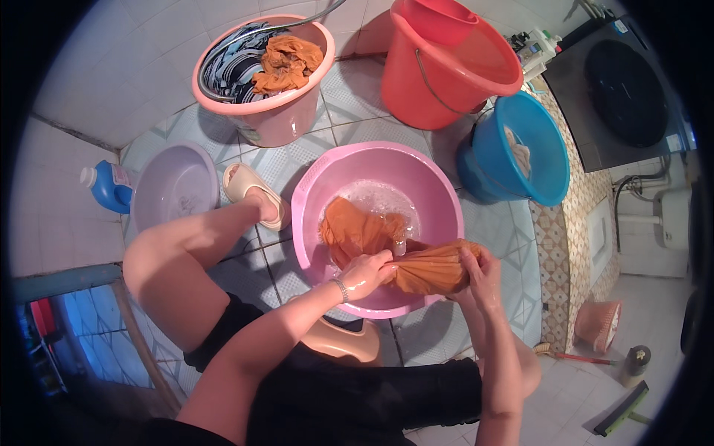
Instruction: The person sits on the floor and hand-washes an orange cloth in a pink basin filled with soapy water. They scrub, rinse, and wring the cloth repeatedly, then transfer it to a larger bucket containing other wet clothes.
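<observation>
A wet orange cloth garment (pixel 357 228) lies partly in the soapy water (pixel 385 192) of a pink plastic basin (pixel 429 173). One stretch of it is pulled up over the basin's near right rim, drawn out in folds between my two hands. My left hand (pixel 365 276), with a bracelet on its wrist, pinches the bunched cloth above the basin. At the other end of that stretch my right hand (pixel 481 273) grips the fabric, with the thumb on top. Some of the right fingers are hidden behind the cloth.
Behind the basin stand a pink bucket (pixel 279 120) of wet laundry with a shower hose, a red bucket (pixel 413 95) and a blue bucket (pixel 485 156) holding pale cloth. To the left are a lilac basin (pixel 178 167) and a blue bottle (pixel 109 187). A squeegee (pixel 622 410) lies at right.
</observation>
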`<state>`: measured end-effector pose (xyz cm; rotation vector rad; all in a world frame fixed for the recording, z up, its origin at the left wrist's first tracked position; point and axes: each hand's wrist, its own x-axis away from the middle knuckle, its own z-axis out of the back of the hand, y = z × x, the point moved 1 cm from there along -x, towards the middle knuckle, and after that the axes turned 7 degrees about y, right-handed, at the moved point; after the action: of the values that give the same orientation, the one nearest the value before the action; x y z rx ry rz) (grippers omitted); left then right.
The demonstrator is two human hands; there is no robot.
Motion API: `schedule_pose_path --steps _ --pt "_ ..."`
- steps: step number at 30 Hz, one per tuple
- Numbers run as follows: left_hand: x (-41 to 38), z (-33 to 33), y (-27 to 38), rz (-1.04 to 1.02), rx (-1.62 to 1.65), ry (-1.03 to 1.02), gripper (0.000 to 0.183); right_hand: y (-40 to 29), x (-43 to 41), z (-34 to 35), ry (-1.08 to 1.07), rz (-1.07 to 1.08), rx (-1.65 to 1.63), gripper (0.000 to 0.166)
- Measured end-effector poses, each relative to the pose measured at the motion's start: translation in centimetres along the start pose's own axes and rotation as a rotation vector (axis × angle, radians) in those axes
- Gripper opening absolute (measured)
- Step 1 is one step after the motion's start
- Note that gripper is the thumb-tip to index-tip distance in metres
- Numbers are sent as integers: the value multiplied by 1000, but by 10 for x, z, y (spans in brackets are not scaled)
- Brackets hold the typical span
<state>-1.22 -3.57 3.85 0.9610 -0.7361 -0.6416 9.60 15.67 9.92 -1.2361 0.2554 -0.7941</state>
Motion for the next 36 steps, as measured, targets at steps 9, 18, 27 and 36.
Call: schedule_pose_path --steps 9,18,27,36 --pt "-18 43 18 -446 -69 -20 53 -83 29 -24 -511 -25 226 27" --pt "-8 39 53 -503 -114 -167 29 -7 15 -26 -474 241 245 59" --pt "9 75 33 -109 546 118 26 105 11 -129 -348 -133 -355 48" --pt "13 100 14 365 832 284 22 71 17 -109 -298 -439 -898 44"
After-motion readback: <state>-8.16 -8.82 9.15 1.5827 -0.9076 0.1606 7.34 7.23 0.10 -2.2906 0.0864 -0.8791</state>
